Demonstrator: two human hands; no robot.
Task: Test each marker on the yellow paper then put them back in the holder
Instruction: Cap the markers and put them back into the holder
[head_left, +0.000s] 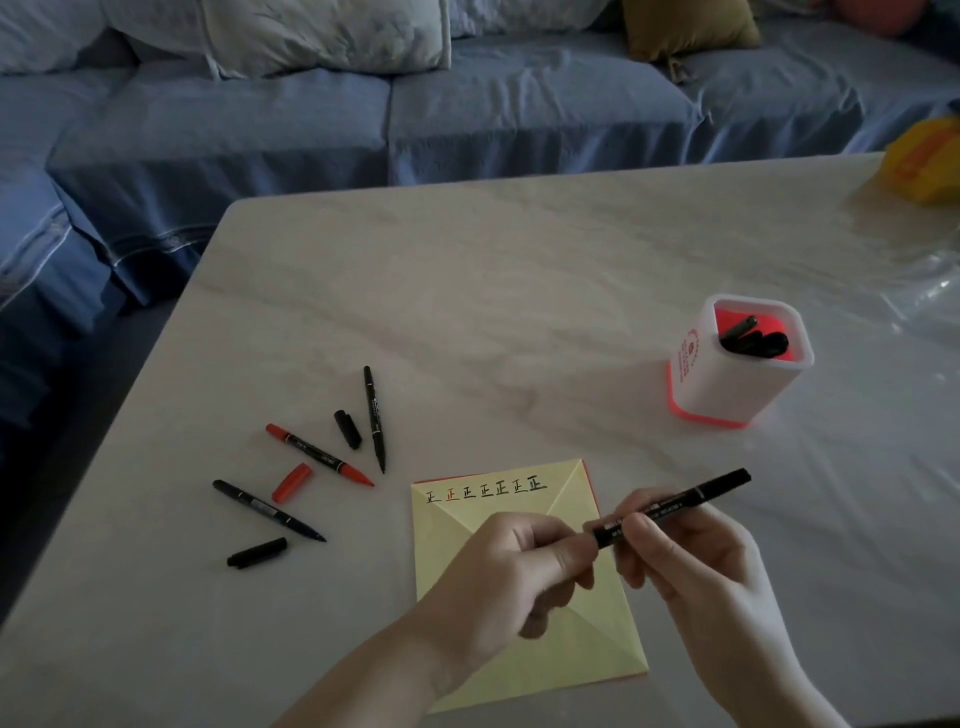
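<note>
Both hands grasp one black marker (675, 506) over the yellow paper (519, 587) — left hand (524, 571) pinching its near end, right hand (691, 551) its barrel; a jerky cap pull could smear ink.

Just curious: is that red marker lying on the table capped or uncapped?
Uncapped. The red marker lies with its red tip bare, and a red cap lies loose beside it on the table.

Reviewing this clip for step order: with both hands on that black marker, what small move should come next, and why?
Probably carry the black marker to the holder. Both the left hand and right hand pinch it as if capping, and the yellow paper already carries seven marks. Whether the cap is fully seated is hidden.
</note>
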